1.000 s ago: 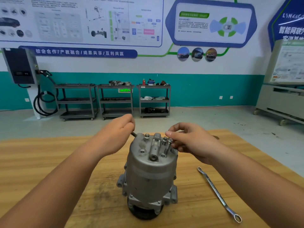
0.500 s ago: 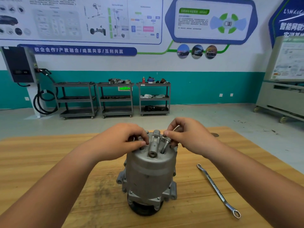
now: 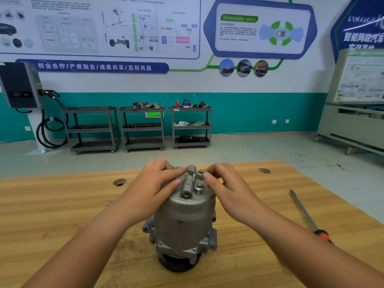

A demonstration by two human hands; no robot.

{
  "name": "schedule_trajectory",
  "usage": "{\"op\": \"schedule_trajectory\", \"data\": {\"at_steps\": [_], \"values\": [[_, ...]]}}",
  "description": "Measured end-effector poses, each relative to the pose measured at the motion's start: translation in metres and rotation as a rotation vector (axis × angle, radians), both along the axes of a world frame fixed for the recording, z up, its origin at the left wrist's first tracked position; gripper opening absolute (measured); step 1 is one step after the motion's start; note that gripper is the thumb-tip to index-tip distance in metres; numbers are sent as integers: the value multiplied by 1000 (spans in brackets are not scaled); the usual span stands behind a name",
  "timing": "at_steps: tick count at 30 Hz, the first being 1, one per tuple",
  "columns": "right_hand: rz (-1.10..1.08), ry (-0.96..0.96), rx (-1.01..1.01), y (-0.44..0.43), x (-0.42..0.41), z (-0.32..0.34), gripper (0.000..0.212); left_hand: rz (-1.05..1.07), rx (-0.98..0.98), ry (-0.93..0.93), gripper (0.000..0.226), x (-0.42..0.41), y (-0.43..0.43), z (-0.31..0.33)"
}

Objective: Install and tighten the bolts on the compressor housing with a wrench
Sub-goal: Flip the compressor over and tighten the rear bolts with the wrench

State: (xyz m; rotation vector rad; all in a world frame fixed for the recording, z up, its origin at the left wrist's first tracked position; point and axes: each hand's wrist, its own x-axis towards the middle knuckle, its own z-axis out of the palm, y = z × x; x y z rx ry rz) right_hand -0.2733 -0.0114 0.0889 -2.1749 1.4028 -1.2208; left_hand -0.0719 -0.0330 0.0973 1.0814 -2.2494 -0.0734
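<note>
Pinching a bolt [image 3: 201, 171] atop the compressor housing [image 3: 182, 221] with our right hand [image 3: 230, 190]; left hand [image 3: 153, 188] curls beside it, grip unclear.

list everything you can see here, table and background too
compressor: one, silver-grey, upright on its black end, table centre
bolts: at least two showing, silver, on the compressor's top
screwdriver: one, orange-red handle, lying on the table at right
table: one, wooden, two round holes near the far edge
carts: three, dark grey, against the teal wall
charger: one, black, with looped cable, far left
cabinet on wheels: one, beige, far right
posters: several, white and blue, on the wall
left hand: one, fingers lying over the left side of the compressor's top
right hand: one, fingers pinching a far bolt
</note>
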Motion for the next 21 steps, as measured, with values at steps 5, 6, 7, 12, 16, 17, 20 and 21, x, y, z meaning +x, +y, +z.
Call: {"op": "schedule_trajectory", "data": {"at_steps": [5, 6, 7, 12, 16, 17, 20, 21], "values": [[-313, -154, 177, -10, -54, -74, 12, -22, 18, 318, 49, 1, 12, -17], [-434, -9, 282, -13, -69, -92, 23, -12, -5, 371, 49, -1, 16, -21], [-542, 139, 391, -14, -82, -108, 38, -9, -37, 437, 50, -3, 21, -25], [-695, 442, 514, -20, -116, -149, 35, -150, -207, 693, 46, -20, 58, -48], [-698, 470, 520, -19, -113, -139, 15, -214, -282, 790, 46, -40, 78, -70], [-656, 406, 525, -15, -113, -134, 17, -190, -297, 790, 45, -42, 81, -73], [-416, -60, 416, 12, -101, -111, 9, -127, -272, 824, 38, -42, 84, -76], [-316, -197, 346, 26, -93, -100, 11, -120, -231, 858, 36, -43, 86, -74]]}}
